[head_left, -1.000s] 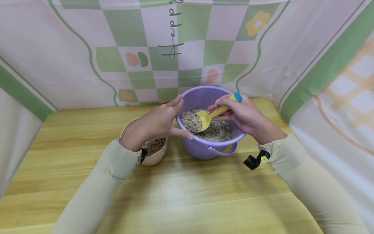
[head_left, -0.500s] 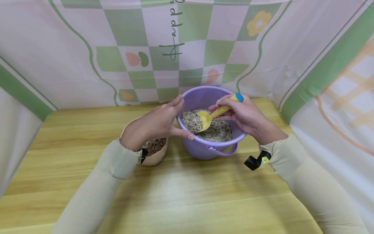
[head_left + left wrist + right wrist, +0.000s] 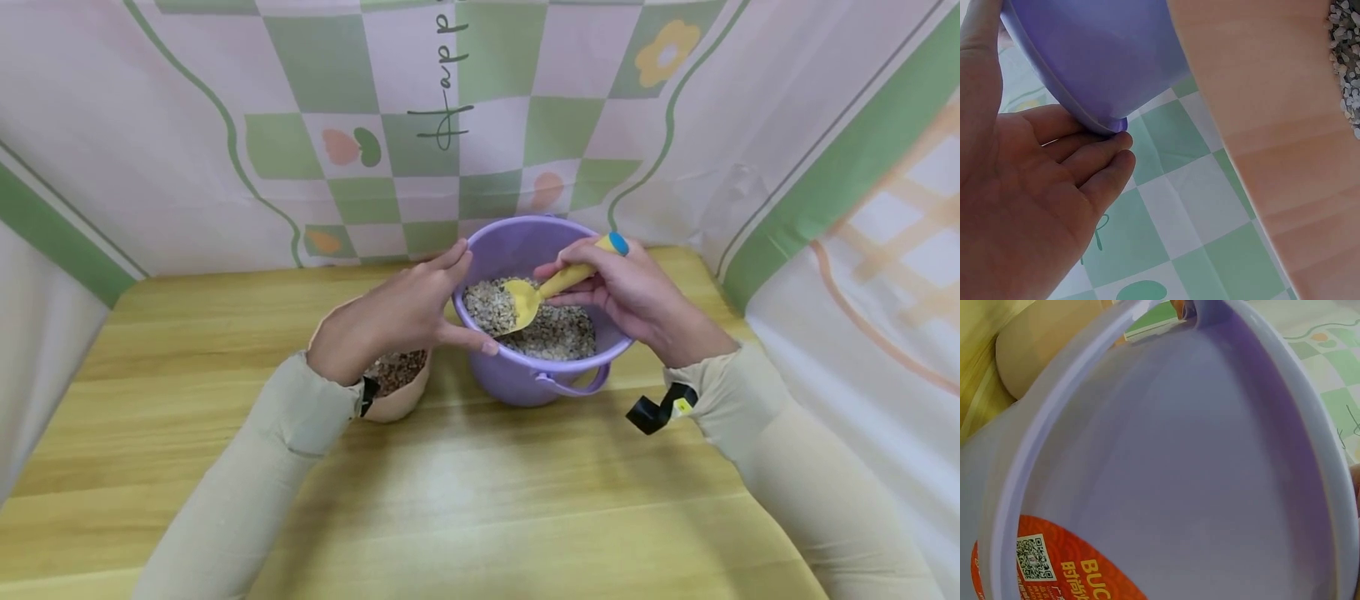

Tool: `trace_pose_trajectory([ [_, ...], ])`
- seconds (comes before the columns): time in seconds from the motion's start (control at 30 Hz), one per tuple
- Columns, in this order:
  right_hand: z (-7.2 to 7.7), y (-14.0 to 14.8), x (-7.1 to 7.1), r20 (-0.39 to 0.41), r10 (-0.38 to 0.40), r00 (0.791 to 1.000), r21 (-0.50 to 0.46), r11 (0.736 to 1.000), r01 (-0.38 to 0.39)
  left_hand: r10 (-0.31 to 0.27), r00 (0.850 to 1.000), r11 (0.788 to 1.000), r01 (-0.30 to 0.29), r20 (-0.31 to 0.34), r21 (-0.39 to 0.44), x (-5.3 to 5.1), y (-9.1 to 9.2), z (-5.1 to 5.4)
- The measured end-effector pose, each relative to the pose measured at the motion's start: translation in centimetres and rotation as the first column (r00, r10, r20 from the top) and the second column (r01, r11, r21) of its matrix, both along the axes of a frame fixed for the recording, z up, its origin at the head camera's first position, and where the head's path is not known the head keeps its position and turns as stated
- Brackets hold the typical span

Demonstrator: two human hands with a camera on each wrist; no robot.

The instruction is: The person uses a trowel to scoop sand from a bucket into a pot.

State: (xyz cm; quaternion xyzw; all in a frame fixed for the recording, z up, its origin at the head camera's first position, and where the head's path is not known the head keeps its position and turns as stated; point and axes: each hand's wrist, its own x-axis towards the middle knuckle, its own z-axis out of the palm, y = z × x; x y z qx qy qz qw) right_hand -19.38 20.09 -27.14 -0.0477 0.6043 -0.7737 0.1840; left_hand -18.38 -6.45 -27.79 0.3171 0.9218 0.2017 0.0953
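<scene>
My right hand (image 3: 630,292) grips the handle of a yellow toy shovel (image 3: 525,302) with a blue end cap, inside a purple bucket (image 3: 517,385). The shovel's blade carries pale gravel (image 3: 491,307); more of it fills the bucket's lower part. My left hand (image 3: 405,312) rests on the bucket's left rim, thumb and fingers spread apart. In the left wrist view its fingertips (image 3: 1124,139) touch the rim from outside. Beneath the left wrist stands a peach-coloured pot (image 3: 397,404) with brownish gravel (image 3: 397,372), partly hidden by the hand.
Both containers stand on a wood-grain table (image 3: 450,500). A green and white checked cloth (image 3: 420,150) hangs behind it. The bucket's handle (image 3: 1013,456) hangs down on its near side.
The shovel has shifted very slightly to the left and up with its load of gravel. Both hands keep nearly the same position.
</scene>
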Motion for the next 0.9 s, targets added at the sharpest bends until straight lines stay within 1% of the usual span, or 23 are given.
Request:
trace_pose_trajectory([
  [0.17,-0.14,0.03,0.00,0.008,-0.003,1.000,-0.015,1.000,0.004,0.001,1.000,1.000,-0.001,0.003,-0.002,0.04,-0.08,-0.16],
  [0.4,-0.08,0.16,0.06,-0.004,-0.009,1.000,-0.050,0.999,0.009,-0.005,1.000,1.000,0.005,-0.010,0.002,-0.05,-0.15,-0.22],
  [0.5,0.16,0.19,0.07,0.007,-0.010,1.000,-0.056,0.998,0.010,-0.002,1.000,1.000,0.002,-0.002,-0.002,-0.01,-0.13,0.12],
  [0.63,0.08,0.17,0.01,0.005,-0.011,1.000,-0.057,0.998,0.011,-0.003,1.000,1.000,0.003,0.000,0.000,0.00,-0.16,0.11],
  [0.9,-0.02,0.44,-0.06,-0.021,0.012,1.000,-0.080,0.997,-0.014,-0.014,1.000,1.000,0.014,-0.005,0.012,-0.04,-0.22,0.05],
])
